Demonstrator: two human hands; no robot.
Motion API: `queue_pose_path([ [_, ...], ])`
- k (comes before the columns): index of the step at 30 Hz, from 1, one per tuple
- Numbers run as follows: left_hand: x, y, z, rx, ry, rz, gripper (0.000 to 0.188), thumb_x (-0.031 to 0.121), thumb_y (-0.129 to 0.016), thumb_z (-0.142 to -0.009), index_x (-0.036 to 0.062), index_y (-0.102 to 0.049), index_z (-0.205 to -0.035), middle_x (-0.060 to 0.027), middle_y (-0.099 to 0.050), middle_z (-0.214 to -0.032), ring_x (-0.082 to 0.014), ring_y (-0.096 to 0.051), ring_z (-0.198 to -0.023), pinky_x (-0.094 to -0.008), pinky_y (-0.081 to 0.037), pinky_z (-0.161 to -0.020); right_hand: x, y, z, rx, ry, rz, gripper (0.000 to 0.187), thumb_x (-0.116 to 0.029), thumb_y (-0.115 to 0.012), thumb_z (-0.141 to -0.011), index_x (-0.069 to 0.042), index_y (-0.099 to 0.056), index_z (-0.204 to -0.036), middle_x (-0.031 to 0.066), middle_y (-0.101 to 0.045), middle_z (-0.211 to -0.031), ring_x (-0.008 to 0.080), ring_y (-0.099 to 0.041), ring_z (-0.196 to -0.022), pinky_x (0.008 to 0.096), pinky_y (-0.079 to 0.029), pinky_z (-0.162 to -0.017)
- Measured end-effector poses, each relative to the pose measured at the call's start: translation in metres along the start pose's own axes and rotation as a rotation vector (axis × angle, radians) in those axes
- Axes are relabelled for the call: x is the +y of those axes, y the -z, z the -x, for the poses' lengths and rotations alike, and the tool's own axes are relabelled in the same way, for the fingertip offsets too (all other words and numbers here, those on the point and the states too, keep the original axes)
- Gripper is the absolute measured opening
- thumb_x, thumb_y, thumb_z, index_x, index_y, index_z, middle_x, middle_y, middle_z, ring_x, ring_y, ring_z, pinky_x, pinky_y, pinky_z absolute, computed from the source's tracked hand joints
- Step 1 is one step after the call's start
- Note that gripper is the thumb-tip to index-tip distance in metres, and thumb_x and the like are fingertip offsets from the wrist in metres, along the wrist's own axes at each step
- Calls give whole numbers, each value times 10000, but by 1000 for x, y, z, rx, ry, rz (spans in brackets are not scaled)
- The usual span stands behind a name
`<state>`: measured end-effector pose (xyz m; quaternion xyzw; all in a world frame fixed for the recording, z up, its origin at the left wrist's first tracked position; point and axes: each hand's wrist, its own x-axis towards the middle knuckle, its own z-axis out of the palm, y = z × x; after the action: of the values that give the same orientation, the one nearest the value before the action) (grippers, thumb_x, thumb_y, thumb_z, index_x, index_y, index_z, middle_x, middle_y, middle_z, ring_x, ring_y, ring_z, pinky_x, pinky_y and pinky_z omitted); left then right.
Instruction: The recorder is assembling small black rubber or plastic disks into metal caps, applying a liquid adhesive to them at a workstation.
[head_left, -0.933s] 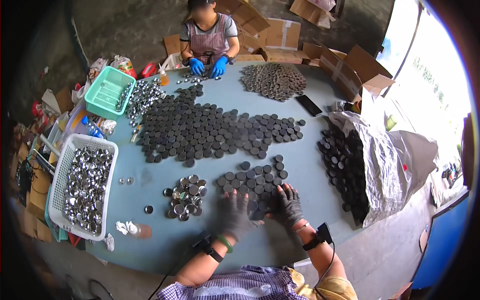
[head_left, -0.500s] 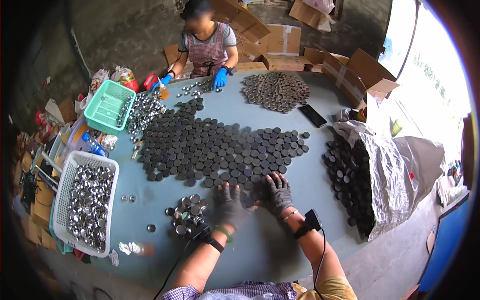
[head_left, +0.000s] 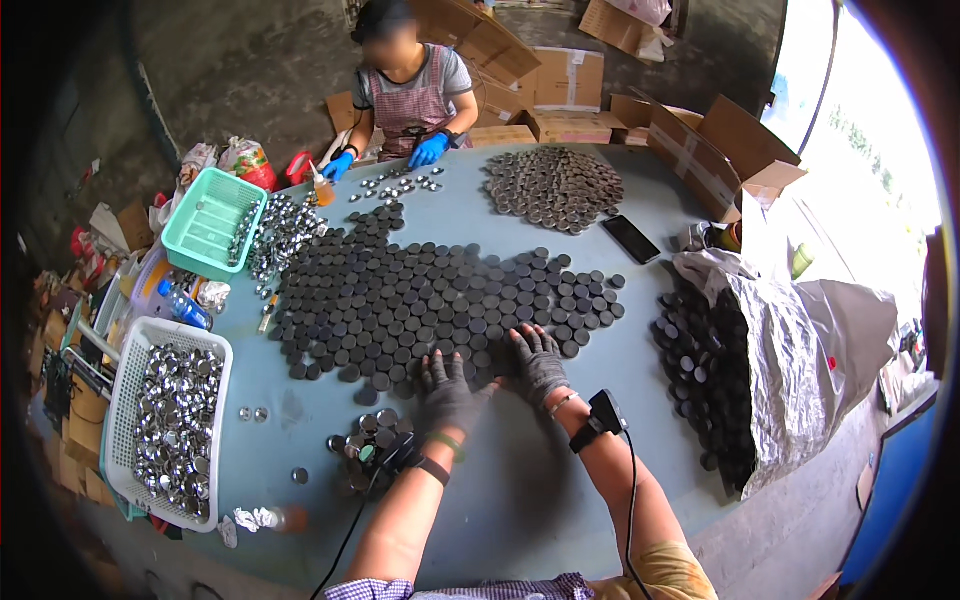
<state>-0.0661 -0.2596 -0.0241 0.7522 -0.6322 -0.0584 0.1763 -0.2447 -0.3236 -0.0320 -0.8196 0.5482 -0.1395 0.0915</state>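
Note:
A wide sheet of black round caps (head_left: 420,295) lies close-packed across the middle of the grey-blue table. My left hand (head_left: 455,402), in a dark fingerless glove, rests at its near edge with fingers spread against the caps. Beside it my right hand (head_left: 541,366), gloved the same way, lies flat with fingers stretched over the nearest caps. Neither hand grips anything; both are open. Left of my left wrist is a small heap of silver round caps (head_left: 385,425), partly hidden by the wrist strap and device.
A white basket (head_left: 224,400) of silver caps and a green basket (head_left: 215,178) stand left. Across the table, a co-worker's blue-gloved hands (head_left: 430,150) work near small silver pieces. At right are a phone (head_left: 631,240), a silver sack (head_left: 790,340) spilling black caps, and cardboard boxes (head_left: 715,150).
Both my hands have moved slightly forward and left, pushing the near edge of the black caps inward. The co-worker's hands have shifted, one away from the small silver pieces.

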Motion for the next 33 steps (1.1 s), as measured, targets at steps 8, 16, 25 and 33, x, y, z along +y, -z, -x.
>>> queue_pose_path([
  [8, -11, -16, -34, 158, 50, 53, 932, 722, -655, -717, 77, -509, -1375, -172, -320, -1514, -369, -215, -1437, -499, -219, -1171, 7, -19, -48, 56, 45, -21, 952, -614, -718, -701, -147, -375, -1457, 157, -321, -1519, 379, -254, -1427, 500, -200, -1168],
  [16, -15, -14, -65, 146, 171, 5, 854, 674, -624, -782, 88, -496, -1388, -145, -312, -1527, -346, -211, -1444, -471, -239, -1171, -10, -17, -89, 38, 38, -34, 925, -617, -700, -719, -162, -379, -1458, 155, -327, -1520, 384, -248, -1430, 507, -198, -1169],
  [25, -19, -11, -79, 160, 256, 14, 789, 638, -567, -840, 99, -475, -1408, -164, -283, -1540, -371, -192, -1446, -490, -214, -1173, -30, -33, -122, 20, -6, -55, 980, -555, -763, -669, -154, -363, -1468, 152, -327, -1522, 384, -239, -1438, 498, -189, -1182],
  [33, 31, 10, -22, 439, -59, 265, 663, 470, -656, -815, 81, -525, -1335, -215, -397, -1445, -423, -320, -1378, -587, -202, -1131, -5, -45, -92, 328, 59, -203, 927, -547, -738, -718, -62, -399, -1432, 191, -371, -1483, 369, -271, -1413, 470, -233, -1164],
])
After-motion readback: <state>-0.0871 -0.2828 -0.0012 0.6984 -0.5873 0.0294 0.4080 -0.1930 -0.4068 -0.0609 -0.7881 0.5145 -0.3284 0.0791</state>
